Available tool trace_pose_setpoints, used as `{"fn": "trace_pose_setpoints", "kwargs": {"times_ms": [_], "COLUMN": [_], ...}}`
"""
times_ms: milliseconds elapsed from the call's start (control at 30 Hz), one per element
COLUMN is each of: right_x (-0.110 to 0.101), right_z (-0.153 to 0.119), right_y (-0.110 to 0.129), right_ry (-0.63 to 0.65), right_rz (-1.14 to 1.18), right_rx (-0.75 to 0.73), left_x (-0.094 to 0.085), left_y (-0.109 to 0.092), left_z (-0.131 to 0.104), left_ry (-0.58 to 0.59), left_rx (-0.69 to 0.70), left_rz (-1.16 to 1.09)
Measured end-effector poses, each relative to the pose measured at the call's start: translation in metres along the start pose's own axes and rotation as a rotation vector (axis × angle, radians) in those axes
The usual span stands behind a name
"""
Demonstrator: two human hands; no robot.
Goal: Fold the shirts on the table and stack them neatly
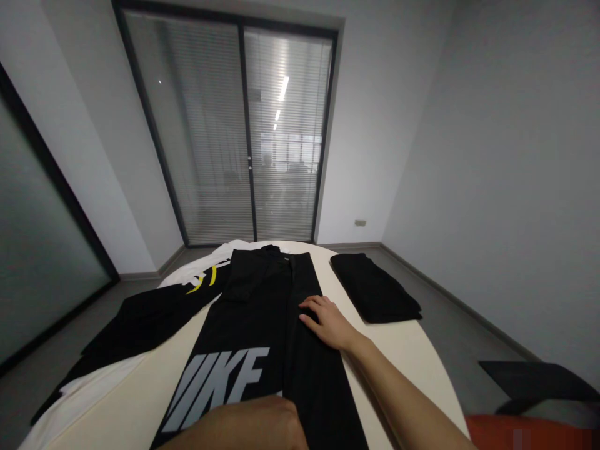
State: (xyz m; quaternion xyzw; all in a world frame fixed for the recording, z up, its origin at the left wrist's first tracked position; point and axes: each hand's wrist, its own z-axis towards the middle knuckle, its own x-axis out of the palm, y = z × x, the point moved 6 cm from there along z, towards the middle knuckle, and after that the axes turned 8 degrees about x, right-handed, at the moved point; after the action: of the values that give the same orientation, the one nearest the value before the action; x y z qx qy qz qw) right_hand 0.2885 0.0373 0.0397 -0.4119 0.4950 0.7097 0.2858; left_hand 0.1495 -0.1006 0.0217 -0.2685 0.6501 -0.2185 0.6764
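Note:
A black garment (262,319) with large grey letters lies lengthwise on the pale round table (422,362), its upper left part folded inward. My right hand (325,320) rests on the garment's right side, palm down with the fingers apart. At the bottom edge my left hand (276,422) is over the lower part of the garment, near the letters; its fingers are hidden from view. A folded black cloth (372,287) lies on the table to the right of the garment.
Black clothing with yellow and white marks (154,312) and white clothing (103,381) lie along the table's left side. A chair with a red seat (525,434) stands at the lower right. Beyond the table are a glass door (187,137) with blinds and walls.

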Motion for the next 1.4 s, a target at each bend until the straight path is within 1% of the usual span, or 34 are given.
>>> {"fn": "trace_pose_setpoints", "kwargs": {"times_ms": [100, 167, 200, 267, 333, 400, 433, 500, 600, 667, 733, 800, 867, 933, 1033, 1100, 1133, 1200, 1300, 1400], "right_x": [0.001, 0.006, 0.011, 0.022, 0.031, 0.034, 0.034, 0.032, 0.027, 0.024, 0.023, 0.021, 0.018, 0.013, 0.003, -0.003, -0.004, -0.003, 0.001, -0.001], "right_z": [-0.003, -0.006, -0.007, -0.009, -0.010, -0.010, -0.010, -0.009, -0.007, -0.006, -0.007, -0.009, -0.012, -0.015, -0.015, -0.014, -0.014, -0.014, -0.016, -0.016], "right_y": [0.010, 0.016, 0.018, 0.018, 0.014, 0.011, 0.009, 0.007, 0.002, -0.002, -0.007, -0.013, -0.018, -0.021, -0.020, -0.016, -0.015, -0.014, -0.018, -0.020], "right_ry": [-0.030, -0.032, -0.013, 0.055, 0.125, 0.159, 0.169, 0.184, 0.209, 0.242, 0.292, 0.342, 0.379, 0.389, 0.315, 0.251, 0.241, 0.279, 0.370, 0.368], "right_rz": [-0.080, -0.099, -0.103, -0.107, -0.110, -0.105, -0.103, -0.105, -0.106, -0.110, -0.119, -0.120, -0.110, -0.110, -0.143, -0.158, -0.158, -0.138, -0.090, -0.072], "right_rx": [0.052, 0.049, 0.039, 0.031, 0.038, 0.047, 0.050, 0.055, 0.075, 0.096, 0.123, 0.158, 0.197, 0.227, 0.210, 0.159, 0.136, 0.119, 0.141, 0.132], "left_x": [-0.022, -0.034, -0.037, -0.039, -0.038, -0.042, -0.047, -0.062, -0.090, -0.100, -0.102, -0.099, -0.097, -0.097, -0.102, -0.105, -0.105, -0.106, -0.106, -0.106], "left_y": [-0.013, -0.013, -0.010, -0.004, 0.000, 0.004, 0.008, 0.024, 0.062, 0.087, 0.108, 0.122, 0.126, 0.125, 0.126, 0.131, 0.135, 0.144, 0.156, 0.163], "left_z": [0.001, -0.003, -0.007, -0.014, -0.020, -0.026, -0.030, -0.043, -0.077, -0.098, -0.112, -0.116, -0.113, -0.109, -0.110, -0.115, -0.118, -0.125, -0.133, -0.135], "left_ry": [-0.088, -0.151, -0.169, -0.161, -0.129, -0.118, -0.136, -0.222, -0.441, -0.538, -0.575, -0.585, -0.609, -0.670, -0.803, -0.858, -0.870, -0.883, -0.915, -0.951], "left_rx": [-0.015, -0.099, -0.150, -0.213, -0.232, -0.249, -0.279, -0.402, -0.675, -0.755, -0.804, -0.803, -0.773, -0.746, -0.778, -0.826, -0.851, -0.891, -0.910, -0.868], "left_rz": [0.156, 0.259, 0.279, 0.251, 0.183, 0.118, 0.108, 0.161, 0.393, 0.504, 0.540, 0.546, 0.562, 0.598, 0.660, 0.686, 0.690, 0.682, 0.647, 0.626]}}
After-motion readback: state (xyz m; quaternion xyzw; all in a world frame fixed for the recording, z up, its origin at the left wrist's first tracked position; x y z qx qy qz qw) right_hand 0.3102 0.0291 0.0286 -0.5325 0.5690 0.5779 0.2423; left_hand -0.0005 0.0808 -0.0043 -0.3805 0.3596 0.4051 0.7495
